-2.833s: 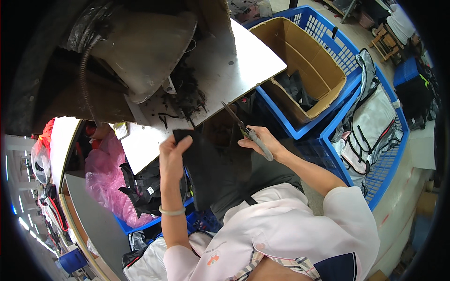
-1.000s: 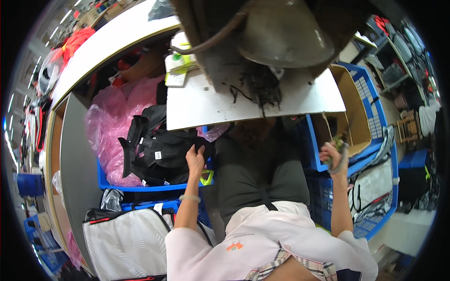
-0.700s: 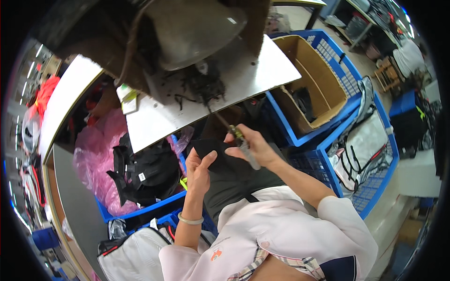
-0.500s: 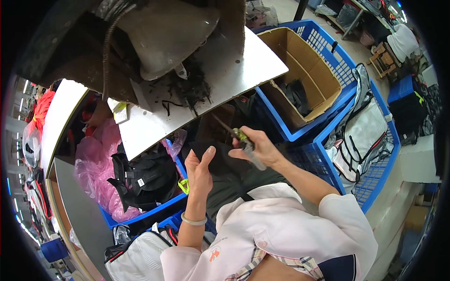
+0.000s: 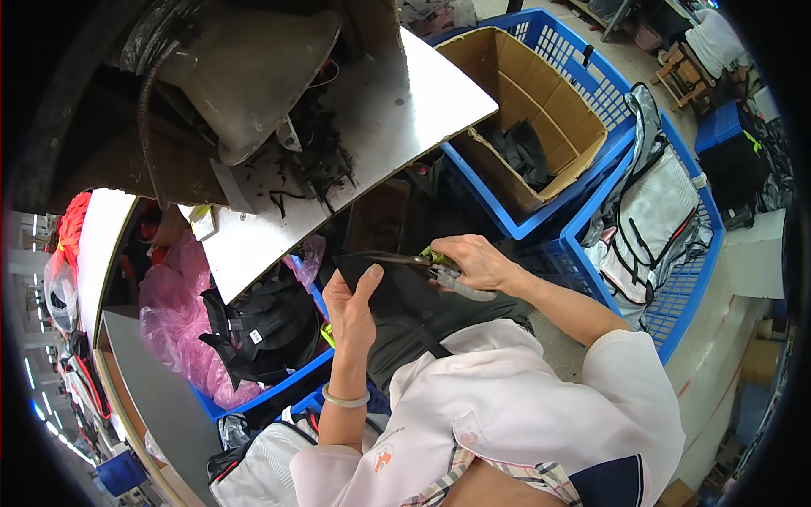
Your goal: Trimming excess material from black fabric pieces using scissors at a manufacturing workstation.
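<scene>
My left hand [image 5: 351, 308] is closed, thumb up, pinching the edge of a dark piece of fabric [image 5: 410, 296]. The fabric hangs over my lap, and its outline merges with my dark clothing. In my right hand [image 5: 477, 264] is a pair of scissors [image 5: 393, 258], its handles partly wrapped in yellow-green. The blades point left and lie across the top of the fabric, close to my left thumb. Whether the blades are apart is hard to make out. Something pale grey sits at my right fingers, partly hidden.
A white worktop [image 5: 431, 106] with black scraps [image 5: 317, 160] lies ahead, under a bell-shaped machine part [image 5: 245, 80]. A blue crate holds a cardboard box [image 5: 557, 93]; another blue crate [image 5: 676, 313] holds silvery-white bags [image 5: 650, 220]. At left are black straps [image 5: 266, 325] and pink plastic [image 5: 182, 296].
The scissors have swung from pointing up and left to lying nearly level, with their blades now at the fabric by my left hand. My view has shifted slightly.
</scene>
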Action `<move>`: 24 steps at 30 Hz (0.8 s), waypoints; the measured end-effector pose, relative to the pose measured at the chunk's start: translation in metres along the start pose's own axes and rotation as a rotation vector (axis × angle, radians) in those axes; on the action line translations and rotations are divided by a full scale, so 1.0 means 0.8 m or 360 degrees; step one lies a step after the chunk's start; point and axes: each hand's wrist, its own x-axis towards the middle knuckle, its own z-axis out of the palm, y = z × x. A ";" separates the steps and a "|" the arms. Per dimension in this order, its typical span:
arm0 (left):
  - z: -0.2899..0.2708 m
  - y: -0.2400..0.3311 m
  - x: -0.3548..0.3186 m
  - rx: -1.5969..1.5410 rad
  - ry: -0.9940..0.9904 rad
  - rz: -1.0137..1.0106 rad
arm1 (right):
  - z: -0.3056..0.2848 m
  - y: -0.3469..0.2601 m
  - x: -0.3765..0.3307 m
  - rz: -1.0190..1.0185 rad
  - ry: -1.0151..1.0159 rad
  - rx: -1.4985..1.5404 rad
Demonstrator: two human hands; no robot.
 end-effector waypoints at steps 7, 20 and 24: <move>-0.019 0.000 -0.002 0.0032 -0.0046 -0.0029 | -0.001 -0.009 0.001 -0.0010 -0.0007 0.0065; -0.024 0.002 -0.001 0.0007 -0.0094 -0.0063 | 0.010 -0.011 0.011 0.0004 -0.0120 -0.0006; -0.028 0.004 0.003 0.0104 -0.0153 -0.0131 | 0.010 -0.019 0.017 -0.0077 0.0019 0.0080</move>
